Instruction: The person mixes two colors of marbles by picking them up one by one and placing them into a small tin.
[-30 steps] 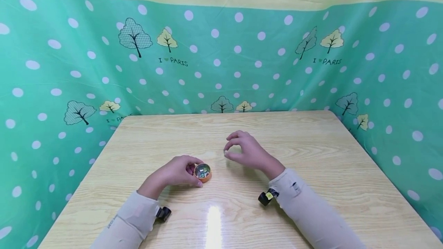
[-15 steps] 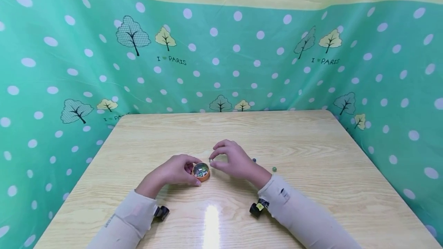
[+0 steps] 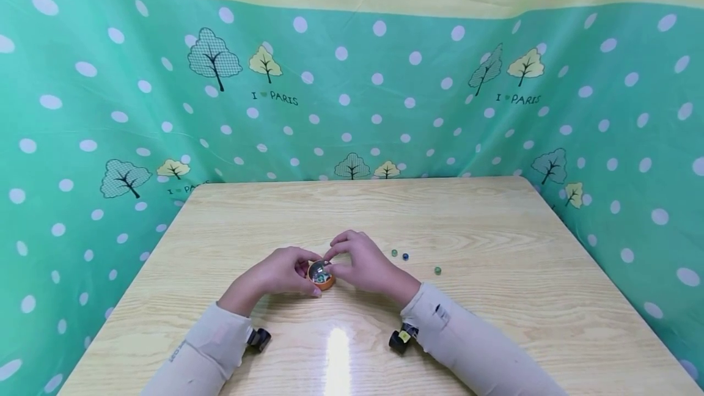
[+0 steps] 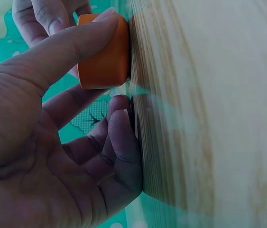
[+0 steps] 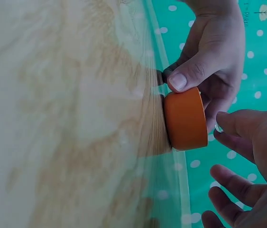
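In the head view a small round orange cup (image 3: pixel 329 285) stands on the table, with several glassy marbles (image 3: pixel 320 277) inside. My left hand (image 3: pixel 282 271) grips its side between thumb and fingers. The left wrist view has the left thumb on the cup's orange wall (image 4: pixel 104 64), its lower fingers curled near the tabletop. Over the cup's right rim is my right hand (image 3: pixel 365 266). Its thumb and forefinger pinch a small clear marble (image 5: pixel 217 128), mostly covered by the fingertips, just above the opening.
Right of the right hand lie a green marble (image 3: pixel 394 252), a blue marble (image 3: pixel 405 256) and, farther right, another green marble (image 3: pixel 437 271) on the wooden table (image 3: pixel 495 322). A green dotted curtain (image 3: pixel 379 115) surrounds the table's back and sides.
My right hand has moved left, from beyond the cup to over its rim, with the pinched marble. The loose marbles it hid are now visible. The left hand and cup stay put.
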